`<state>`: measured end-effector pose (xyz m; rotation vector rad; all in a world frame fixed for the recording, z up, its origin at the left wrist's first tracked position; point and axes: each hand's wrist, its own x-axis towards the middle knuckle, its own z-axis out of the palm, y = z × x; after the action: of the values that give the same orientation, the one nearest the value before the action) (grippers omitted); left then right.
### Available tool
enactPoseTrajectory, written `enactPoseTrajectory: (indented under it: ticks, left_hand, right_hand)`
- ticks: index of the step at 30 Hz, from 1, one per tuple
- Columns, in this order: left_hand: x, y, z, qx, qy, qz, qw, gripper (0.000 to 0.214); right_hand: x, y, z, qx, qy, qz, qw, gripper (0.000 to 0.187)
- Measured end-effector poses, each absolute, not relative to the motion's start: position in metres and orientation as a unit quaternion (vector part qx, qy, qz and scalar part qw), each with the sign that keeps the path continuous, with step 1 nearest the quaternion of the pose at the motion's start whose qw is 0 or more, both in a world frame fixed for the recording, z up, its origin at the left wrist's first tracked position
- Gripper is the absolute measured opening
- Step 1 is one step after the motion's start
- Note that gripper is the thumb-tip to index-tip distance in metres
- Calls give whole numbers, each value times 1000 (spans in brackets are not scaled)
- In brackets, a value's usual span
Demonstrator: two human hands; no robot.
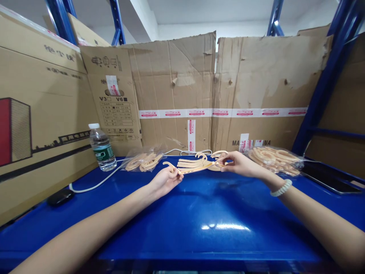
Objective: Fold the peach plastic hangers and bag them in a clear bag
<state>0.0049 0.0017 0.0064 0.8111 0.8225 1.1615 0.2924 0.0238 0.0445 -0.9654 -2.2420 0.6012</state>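
A thin beige plastic hanger [198, 168] is stretched between my two hands above the blue table. My left hand [167, 180] pinches its left end, where a curved piece sticks up past the fingers. At the other end, my right hand [235, 163] closes thumb and fingers on it close to a rounded part. Just behind lie more beige hanger pieces [188, 163], with slim arms side by side and curved hooks at the top. The held hanger partly covers them.
Clear bags of beige pieces lie left [144, 160] and right [275, 158]. A water bottle [103, 150], white cable [97, 185] and black mouse-like object [60, 197] are on the left; a dark phone-like slab [330, 179] is on the right. Cardboard panels [173, 83] wall the blue table [182, 228].
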Motion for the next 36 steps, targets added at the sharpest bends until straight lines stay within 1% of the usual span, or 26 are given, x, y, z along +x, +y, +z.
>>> enactPoseTrajectory:
  ticks: [7, 12, 17, 21, 26, 29, 32, 34, 35, 36]
  left_hand:
    - [4, 4, 1, 371, 386, 547, 643, 30]
    - [4, 5, -2, 379, 382, 579, 612, 26]
    - [4, 5, -3, 375, 377, 620, 577, 28]
    - [5, 6, -3, 362, 371, 646, 560, 30]
    - [8, 3, 0, 336, 363, 671, 553, 29]
    - [10, -2, 1, 331, 373, 652, 571, 20]
    - [17, -17, 6, 336, 399, 600, 607, 11]
    - [24, -37, 13, 367, 403, 566, 619, 12]
    - [27, -52, 17, 432, 393, 547, 600, 11]
    - [28, -68, 22, 502, 376, 548, 553, 9]
  right_hand:
    - [281, 15, 39, -356, -859, 220, 294, 15]
    - [277, 12, 37, -352, -853, 235, 307, 15]
    - [272, 8, 38, -332, -860, 271, 277, 11]
    - [268, 8, 35, -346, -827, 324, 304, 15]
    - [270, 12, 36, -365, -776, 361, 366, 21]
    - [276, 17, 38, -383, -751, 369, 391, 27]
    - [282, 23, 39, -402, -734, 373, 402, 31]
    - [286, 27, 38, -415, -728, 373, 398, 30]
    - [287, 28, 37, -423, -729, 373, 387, 30]
    - [289, 29, 37, -430, -733, 373, 372, 29]
